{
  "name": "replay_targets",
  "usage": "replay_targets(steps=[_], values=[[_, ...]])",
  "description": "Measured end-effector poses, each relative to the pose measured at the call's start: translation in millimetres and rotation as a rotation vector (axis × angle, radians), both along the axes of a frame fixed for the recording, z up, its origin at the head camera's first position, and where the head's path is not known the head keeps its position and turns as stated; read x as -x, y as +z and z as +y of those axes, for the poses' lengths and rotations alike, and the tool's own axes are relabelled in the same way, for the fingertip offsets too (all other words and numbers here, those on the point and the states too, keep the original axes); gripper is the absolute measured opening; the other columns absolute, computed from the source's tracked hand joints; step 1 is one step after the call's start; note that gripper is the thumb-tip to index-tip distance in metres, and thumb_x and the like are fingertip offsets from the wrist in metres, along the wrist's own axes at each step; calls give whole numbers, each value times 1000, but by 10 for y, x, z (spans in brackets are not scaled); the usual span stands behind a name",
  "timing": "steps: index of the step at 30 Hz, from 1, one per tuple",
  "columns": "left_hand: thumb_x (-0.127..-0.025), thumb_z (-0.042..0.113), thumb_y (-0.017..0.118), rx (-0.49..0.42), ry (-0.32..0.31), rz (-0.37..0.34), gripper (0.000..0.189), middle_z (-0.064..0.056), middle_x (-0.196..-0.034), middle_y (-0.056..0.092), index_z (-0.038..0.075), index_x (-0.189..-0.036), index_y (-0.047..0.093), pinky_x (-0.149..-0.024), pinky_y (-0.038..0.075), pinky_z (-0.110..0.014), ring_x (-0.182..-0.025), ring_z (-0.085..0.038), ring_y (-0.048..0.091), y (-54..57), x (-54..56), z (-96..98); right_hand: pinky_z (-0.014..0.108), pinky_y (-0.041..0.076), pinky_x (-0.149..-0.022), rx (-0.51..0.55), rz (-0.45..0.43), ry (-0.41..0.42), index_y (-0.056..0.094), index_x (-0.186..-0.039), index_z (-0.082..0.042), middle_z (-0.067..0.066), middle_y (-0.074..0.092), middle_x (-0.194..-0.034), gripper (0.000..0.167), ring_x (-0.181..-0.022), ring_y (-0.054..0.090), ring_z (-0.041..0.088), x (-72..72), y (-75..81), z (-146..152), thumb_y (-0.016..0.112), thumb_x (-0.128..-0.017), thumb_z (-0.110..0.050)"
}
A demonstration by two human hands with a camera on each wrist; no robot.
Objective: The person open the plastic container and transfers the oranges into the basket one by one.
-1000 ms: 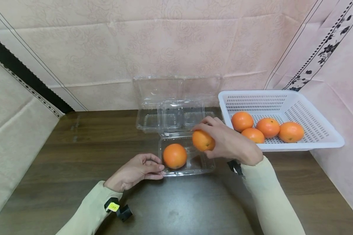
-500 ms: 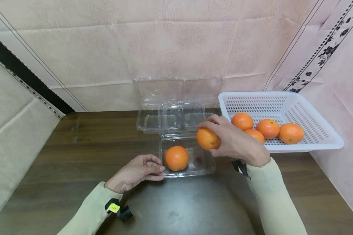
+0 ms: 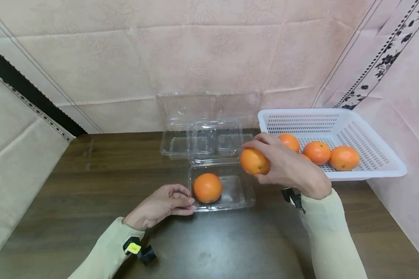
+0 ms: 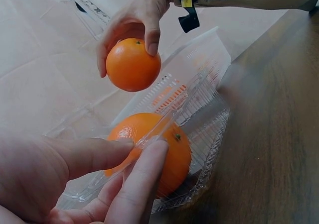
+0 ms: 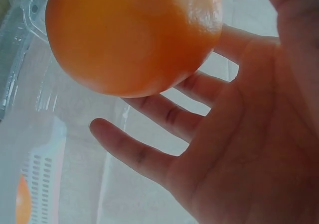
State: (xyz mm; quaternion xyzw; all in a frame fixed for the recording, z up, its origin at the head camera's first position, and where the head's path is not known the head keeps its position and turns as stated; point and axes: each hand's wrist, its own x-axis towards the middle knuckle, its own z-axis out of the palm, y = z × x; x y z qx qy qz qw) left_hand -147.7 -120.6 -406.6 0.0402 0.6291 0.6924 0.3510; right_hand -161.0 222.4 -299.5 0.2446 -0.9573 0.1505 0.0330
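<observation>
My right hand (image 3: pixel 288 166) holds an orange (image 3: pixel 254 162) between thumb and fingers, over the right edge of a clear plastic clamshell box (image 3: pixel 235 190). In the right wrist view, this orange (image 5: pixel 129 40) sits at the fingertips, with the little finger off it. Another orange (image 3: pixel 207 188) rests in the left half of the box. At the box's near left corner, my left hand (image 3: pixel 164 205) pinches the rim between thumb and index finger, close beside that orange (image 4: pixel 174 154) in the left wrist view. The box's lid stands open behind it.
A white perforated basket (image 3: pixel 380 170) with several oranges (image 3: pixel 317 152) stands at the right, partly behind my right hand. More clear clamshell packaging (image 3: pixel 176 141) stands open against the cloth-covered wall (image 3: pixel 125 69). Everything rests on a dark wooden table (image 3: pixel 90 201).
My right hand has moved right with its orange, from over the box's right half to its right edge, near the basket. The left hand stays at the box's corner.
</observation>
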Motion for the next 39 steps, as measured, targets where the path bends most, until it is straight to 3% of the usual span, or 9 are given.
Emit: replay_targets(steps=[17,27,39], values=[[-96,1,68,-4,-1,0,37,-10,-99,75,-11,-124,49,-93,63,-41,-92,-20,75,-3,10,17,33,48,-89,27,-16,-14,61,-131,-25,-5,52,-120,65,-105,52,16,-3,65,119,83,-70,-14],[-95,2,70,-2,-2,-4,37,-11,-99,76,-10,-124,50,-91,63,-39,-92,-21,76,-21,-9,6,43,52,-90,45,-78,-59,55,-140,-24,5,48,-140,69,-117,48,28,-34,104,248,79,-76,-13],[-95,3,70,-1,-8,6,37,-13,-101,76,-10,-124,50,-91,63,-39,-92,-21,75,-11,-2,2,41,53,-86,67,-7,-69,58,-137,-21,3,51,-129,68,-112,50,23,-21,128,325,82,-74,-14]])
